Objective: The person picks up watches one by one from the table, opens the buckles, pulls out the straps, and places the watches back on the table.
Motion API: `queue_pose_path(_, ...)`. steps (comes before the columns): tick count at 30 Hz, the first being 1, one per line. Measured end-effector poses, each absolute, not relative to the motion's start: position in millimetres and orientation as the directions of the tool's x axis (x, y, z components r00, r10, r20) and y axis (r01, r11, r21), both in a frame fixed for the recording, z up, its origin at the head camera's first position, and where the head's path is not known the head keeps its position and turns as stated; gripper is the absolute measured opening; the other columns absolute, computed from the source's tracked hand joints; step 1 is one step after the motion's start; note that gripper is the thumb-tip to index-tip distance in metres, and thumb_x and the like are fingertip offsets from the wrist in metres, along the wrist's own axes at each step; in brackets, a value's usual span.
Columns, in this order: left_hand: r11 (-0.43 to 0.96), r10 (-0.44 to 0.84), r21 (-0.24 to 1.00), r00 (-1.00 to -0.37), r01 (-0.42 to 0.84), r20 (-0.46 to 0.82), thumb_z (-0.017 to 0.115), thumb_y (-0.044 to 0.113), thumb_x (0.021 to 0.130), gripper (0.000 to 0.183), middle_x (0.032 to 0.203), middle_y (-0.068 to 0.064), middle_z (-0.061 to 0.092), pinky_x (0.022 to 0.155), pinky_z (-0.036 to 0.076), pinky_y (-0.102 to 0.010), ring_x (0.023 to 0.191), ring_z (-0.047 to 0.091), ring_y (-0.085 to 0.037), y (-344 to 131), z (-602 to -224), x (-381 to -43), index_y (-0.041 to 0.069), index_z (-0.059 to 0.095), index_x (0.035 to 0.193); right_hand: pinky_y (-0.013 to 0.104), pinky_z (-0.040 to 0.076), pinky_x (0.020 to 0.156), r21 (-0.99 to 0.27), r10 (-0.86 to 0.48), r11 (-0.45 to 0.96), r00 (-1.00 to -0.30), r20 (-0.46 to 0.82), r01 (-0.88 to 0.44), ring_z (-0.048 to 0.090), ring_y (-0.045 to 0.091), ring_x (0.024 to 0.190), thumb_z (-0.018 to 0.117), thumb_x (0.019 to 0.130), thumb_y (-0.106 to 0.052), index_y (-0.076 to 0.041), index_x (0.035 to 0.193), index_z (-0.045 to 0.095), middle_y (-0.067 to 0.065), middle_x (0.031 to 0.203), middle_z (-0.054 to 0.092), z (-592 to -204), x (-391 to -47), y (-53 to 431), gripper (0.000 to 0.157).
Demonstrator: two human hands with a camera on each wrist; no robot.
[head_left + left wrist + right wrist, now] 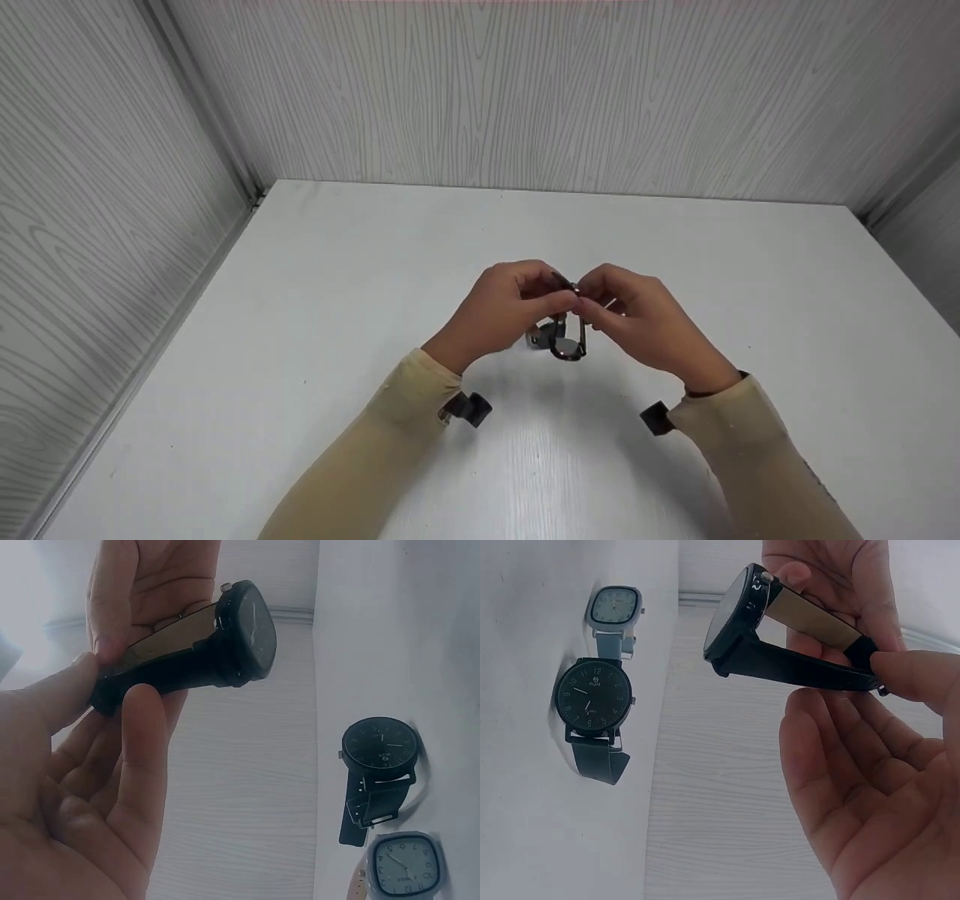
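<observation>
Both hands hold a black wristwatch (251,630) in the air, its strap bent into a loop with a tan inner side. My left hand (499,311) pinches the strap's far end between thumb and fingers. From the other side my right hand (645,322) pinches the same end, fingertips meeting the left ones in the head view. The watch case hangs away from the fingers, with its crown (766,576) showing on the edge. Fingers partly hide the joined strap ends, so I cannot tell whether the strap is buckled.
On the white table (360,255) lie a round black watch (594,699) and a grey watch with a squarish pale dial (615,605), close together beneath the hands. Wood-grain panels (480,97) rise at the back and sides. Small black devices (658,418) sit at both wrists.
</observation>
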State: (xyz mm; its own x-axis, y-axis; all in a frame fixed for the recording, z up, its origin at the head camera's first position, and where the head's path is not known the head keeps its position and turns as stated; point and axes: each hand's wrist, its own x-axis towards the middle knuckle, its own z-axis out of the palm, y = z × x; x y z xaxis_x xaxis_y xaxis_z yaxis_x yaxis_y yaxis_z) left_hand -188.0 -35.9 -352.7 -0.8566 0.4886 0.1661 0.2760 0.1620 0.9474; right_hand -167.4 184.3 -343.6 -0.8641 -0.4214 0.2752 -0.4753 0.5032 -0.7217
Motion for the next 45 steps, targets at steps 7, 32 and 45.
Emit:
queue_pose_path(7,0.168,0.481,0.948,-0.862,0.272,0.162,0.072,0.029,0.098,0.018,0.097,-0.002,0.076,0.080,0.058,-0.033,0.095,0.073,-0.025,-33.7,-351.5,-186.5,0.015,0.071,0.110,0.026,0.056,0.070,-0.750,-0.398,0.496,-0.882,0.251,-0.437,0.066,0.017,0.081,0.069,0.101,-0.019,-0.011,0.104,0.069,-0.001,0.093,0.070,-343.7,-167.4,185.3,0.008)
queue_pose_path(32,0.214,0.347,0.902,-0.893,0.374,0.288,0.070,0.025,0.099,0.022,0.099,0.003,0.074,0.081,0.056,-0.031,0.088,0.068,-0.013,-42.5,-348.7,-192.0,0.011,0.072,0.116,0.026,0.055,0.076,-0.775,-0.244,0.553,-0.948,0.202,-0.308,0.069,0.022,0.085,0.064,0.104,-0.020,-0.006,0.118,0.058,0.006,0.100,0.072,-338.8,-170.2,188.1,0.021)
queue_pose_path(45,0.258,0.366,0.881,-0.884,0.397,0.291,0.074,0.023,0.097,0.018,0.099,0.007,0.075,0.080,0.056,-0.030,0.087,0.069,-0.010,-41.2,-351.7,-192.2,0.013,0.074,0.112,0.025,0.054,0.078,-0.732,-0.252,0.587,-0.937,0.241,-0.346,0.068,0.015,0.087,0.067,0.102,-0.021,-0.008,0.110,0.063,0.002,0.096,0.071,-341.0,-170.8,187.9,0.015)
